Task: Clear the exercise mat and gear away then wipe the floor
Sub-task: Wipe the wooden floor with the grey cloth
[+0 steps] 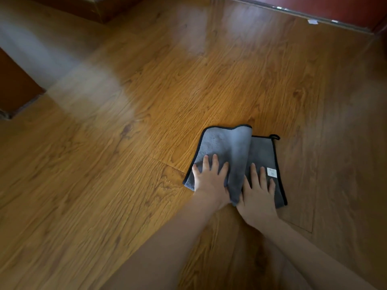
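Observation:
A grey microfibre cloth with black edging, a hanging loop and a small white label lies partly folded on the wooden floor. My left hand presses flat on the cloth's left, lighter fold, fingers spread. My right hand presses flat on the darker right part, next to the label. Both palms rest on top of the cloth rather than gripping it. No exercise mat or gear is in view.
Dark wooden furniture stands at the left edge. A reddish door or skirting with a metal threshold strip runs along the far right. More dark wood sits at the top left. Pale light patches reflect on the floor.

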Available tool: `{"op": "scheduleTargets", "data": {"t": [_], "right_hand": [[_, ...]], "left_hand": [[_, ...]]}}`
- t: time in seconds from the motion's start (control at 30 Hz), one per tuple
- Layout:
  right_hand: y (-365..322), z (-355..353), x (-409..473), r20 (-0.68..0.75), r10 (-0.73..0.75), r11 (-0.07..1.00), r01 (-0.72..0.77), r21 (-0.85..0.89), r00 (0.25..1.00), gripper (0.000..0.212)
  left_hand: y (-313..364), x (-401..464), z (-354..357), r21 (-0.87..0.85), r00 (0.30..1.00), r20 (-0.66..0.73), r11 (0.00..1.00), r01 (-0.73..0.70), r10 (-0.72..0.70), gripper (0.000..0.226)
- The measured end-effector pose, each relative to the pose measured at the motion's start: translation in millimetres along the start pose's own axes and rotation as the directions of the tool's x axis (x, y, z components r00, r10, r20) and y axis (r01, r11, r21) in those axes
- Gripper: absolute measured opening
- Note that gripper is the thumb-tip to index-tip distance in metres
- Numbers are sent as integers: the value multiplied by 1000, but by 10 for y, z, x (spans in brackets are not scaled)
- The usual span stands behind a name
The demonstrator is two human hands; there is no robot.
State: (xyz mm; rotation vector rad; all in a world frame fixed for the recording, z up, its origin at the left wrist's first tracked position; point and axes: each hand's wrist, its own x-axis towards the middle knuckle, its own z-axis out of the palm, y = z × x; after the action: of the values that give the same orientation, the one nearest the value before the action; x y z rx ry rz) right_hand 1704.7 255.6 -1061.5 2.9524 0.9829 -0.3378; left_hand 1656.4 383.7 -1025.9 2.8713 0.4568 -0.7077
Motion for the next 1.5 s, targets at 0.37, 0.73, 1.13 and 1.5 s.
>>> {"op": "scheduleTargets", "data": {"t": [0.37, 0.73, 1.13, 1.5], "right_hand": [[-1281, -67, 437, 55, -293, 956, 293, 8, 955, 78], [-2188, 94, 201, 32, -443, 896, 442, 39, 896, 57], [-1043, 173, -95, -113, -306, 948, 313, 58, 946, 53], [185, -58, -364, -215, -201, 952, 242, 186, 956, 40]], "left_hand": [[-1316, -267, 17, -73, 962, 44, 960, 271, -269, 79], [-2141, -1101, 697, -129, 865, -56, 862, 490, -499, 69], [-1324, -1264, 1049, -284, 819, -300, 865, 413, -489, 67], [-410, -984, 916, -266, 912, -285, 938, 221, -295, 67]]}}
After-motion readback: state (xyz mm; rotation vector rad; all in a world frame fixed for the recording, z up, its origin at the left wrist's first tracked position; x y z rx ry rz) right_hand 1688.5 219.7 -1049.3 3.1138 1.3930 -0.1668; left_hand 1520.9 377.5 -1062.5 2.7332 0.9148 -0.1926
